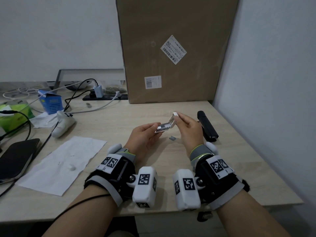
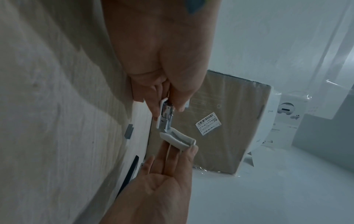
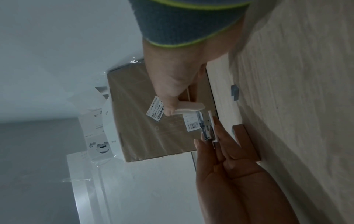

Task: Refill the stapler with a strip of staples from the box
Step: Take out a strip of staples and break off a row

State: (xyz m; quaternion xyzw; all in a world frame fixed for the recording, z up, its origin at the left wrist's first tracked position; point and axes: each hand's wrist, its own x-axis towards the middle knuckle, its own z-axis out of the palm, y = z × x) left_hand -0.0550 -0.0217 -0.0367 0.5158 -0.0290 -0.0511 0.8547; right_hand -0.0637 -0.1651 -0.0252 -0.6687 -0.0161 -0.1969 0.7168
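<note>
A small white stapler [image 1: 163, 128] is held above the desk, hinged open with its metal magazine [image 2: 167, 115] bared. My left hand [image 1: 153, 129] grips the base by its near end, thumb on one side and fingers on the other. My right hand [image 1: 179, 119] pinches the swung-up white lid [image 1: 174, 117], thumb on top [image 3: 172, 106] and fingers under it [image 2: 184, 153]. A short grey staple strip [image 1: 172, 138] lies on the desk just under the hands, also visible as the staple strip [image 3: 235, 92] in the right wrist view. Whether staples sit in the magazine I cannot tell.
A black stapler [image 1: 207, 127] lies right of my right hand, near the wall. A big cardboard box [image 1: 176, 48] leans at the back. To the left are a white sheet [image 1: 63, 165], a phone [image 1: 17, 158], a white controller [image 1: 63, 124], a blue box [image 1: 51, 103] and cables.
</note>
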